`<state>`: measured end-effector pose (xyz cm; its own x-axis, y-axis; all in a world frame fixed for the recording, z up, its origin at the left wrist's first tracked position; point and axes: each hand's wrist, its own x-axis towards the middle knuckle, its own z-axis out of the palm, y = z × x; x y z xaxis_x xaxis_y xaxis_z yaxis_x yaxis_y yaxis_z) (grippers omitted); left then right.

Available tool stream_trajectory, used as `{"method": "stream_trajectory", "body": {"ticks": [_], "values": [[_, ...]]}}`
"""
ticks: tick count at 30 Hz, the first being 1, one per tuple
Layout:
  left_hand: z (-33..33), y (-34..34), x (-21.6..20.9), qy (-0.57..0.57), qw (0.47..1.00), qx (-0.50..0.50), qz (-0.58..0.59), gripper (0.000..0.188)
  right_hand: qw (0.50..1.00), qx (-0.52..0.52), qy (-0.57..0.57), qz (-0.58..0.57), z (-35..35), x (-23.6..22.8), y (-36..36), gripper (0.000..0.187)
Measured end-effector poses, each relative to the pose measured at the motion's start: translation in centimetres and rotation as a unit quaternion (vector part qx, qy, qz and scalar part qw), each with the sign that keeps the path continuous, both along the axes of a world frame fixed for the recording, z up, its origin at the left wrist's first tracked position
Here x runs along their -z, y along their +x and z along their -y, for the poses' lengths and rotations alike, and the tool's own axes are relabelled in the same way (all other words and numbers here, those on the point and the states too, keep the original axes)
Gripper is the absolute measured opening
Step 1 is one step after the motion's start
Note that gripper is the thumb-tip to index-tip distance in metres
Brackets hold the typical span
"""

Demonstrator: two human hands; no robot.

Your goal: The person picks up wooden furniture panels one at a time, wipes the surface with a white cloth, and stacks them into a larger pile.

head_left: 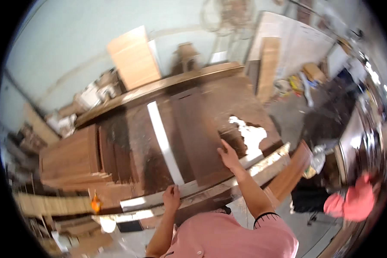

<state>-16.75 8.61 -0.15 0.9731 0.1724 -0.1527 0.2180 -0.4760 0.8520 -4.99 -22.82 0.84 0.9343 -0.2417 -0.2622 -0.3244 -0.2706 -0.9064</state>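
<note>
A workbench [142, 146] with a dark, stained top lies before me. Across it runs a long white strip [161, 137], its near end at the bench's front edge. There my left hand [172, 198] is closed, its curled fingers against that end of the strip. To the right of the strip a dark brown wooden board [198, 137] lies flat, with a narrow slot near its far end. My right hand [230, 157] rests at the board's right edge, fingers stretched out and apart. The picture is somewhat blurred around both hands.
Brown wooden panels [69, 157] are stacked at the bench's left end. A ragged white patch [249, 133] shows right of the board. An orange bottle [96, 203] stands at the front left. Another person in a pink top [352, 200] is at the right, near a brown plank [290, 172].
</note>
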Motion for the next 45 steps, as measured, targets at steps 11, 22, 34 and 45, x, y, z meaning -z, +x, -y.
{"method": "stream_trajectory", "body": {"ticks": [11,22,34,45], "values": [[1.9,14.5,2.6,0.139,0.987,-0.044,0.065,0.050,0.947,-0.120,-0.297,0.030,-4.8,1.7,5.2,0.064],[3.7,16.0,0.7,0.148,0.989,0.011,-0.009,0.057,0.935,-0.216,-0.279,0.044,-4.7,1.5,5.7,0.052],[2.2,28.1,2.9,0.242,0.970,0.014,0.001,0.082,0.933,-0.120,-0.308,0.141,-6.8,4.6,18.6,0.064],[3.7,29.9,5.0,0.321,0.945,0.001,0.056,0.091,0.932,-0.038,-0.342,0.114,-10.8,6.4,20.7,0.035]]}}
